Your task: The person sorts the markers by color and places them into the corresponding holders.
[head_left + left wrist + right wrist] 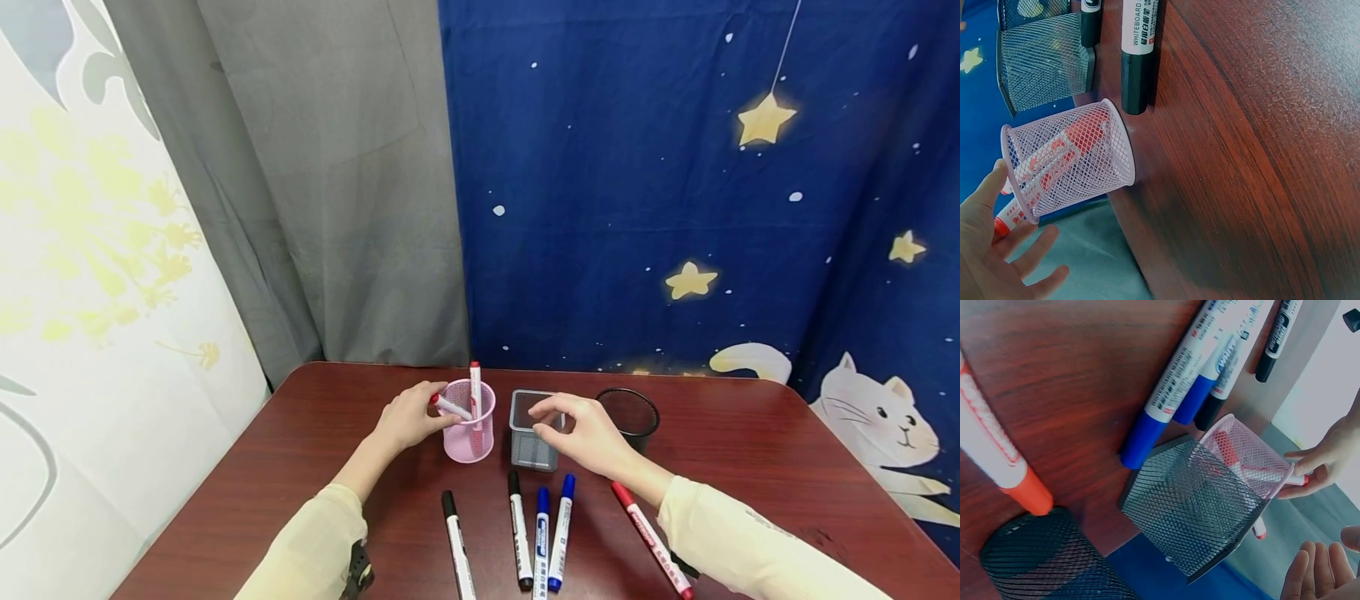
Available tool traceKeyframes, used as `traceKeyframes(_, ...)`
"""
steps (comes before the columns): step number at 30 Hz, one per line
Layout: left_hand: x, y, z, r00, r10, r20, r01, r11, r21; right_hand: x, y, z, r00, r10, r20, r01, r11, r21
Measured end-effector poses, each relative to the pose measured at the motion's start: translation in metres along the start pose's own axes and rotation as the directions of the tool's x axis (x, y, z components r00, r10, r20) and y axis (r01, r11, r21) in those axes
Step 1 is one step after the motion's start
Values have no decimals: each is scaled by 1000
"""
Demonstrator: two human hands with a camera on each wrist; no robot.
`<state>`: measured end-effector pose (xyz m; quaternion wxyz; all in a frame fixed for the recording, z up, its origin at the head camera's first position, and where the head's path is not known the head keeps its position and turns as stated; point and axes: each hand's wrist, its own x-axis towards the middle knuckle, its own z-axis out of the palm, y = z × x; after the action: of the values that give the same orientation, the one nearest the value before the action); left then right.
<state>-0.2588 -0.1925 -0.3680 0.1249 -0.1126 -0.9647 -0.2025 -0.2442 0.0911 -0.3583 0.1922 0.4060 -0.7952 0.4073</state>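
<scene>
My left hand (411, 417) is at the rim of a pink mesh pen cup (467, 447), its thumb touching the rim and its other fingers loosely spread in the left wrist view. Two red whiteboard markers stand in the cup: one marker (476, 385) is nearly upright, while the other marker (452, 407) leans toward the left hand, its red end between thumb and fingers without a visible grip. Over a grey square mesh pen holder (533, 450) hovers my right hand (588, 429), fingers loosely bent and holding nothing.
A round black mesh cup (637, 421) stands behind the right hand. Nearer on the brown table lie two black markers (458, 542), two blue markers (561, 533) and a red marker (652, 540). Curtains (637, 208) hang beyond the table's far edge.
</scene>
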Motion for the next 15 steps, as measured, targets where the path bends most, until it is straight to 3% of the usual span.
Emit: traceKeyframes(15, 0, 1, -1, 1000, -3, 3, 3, 1000, 7, -29, 12, -10, 999, -33, 23, 33, 999, 23)
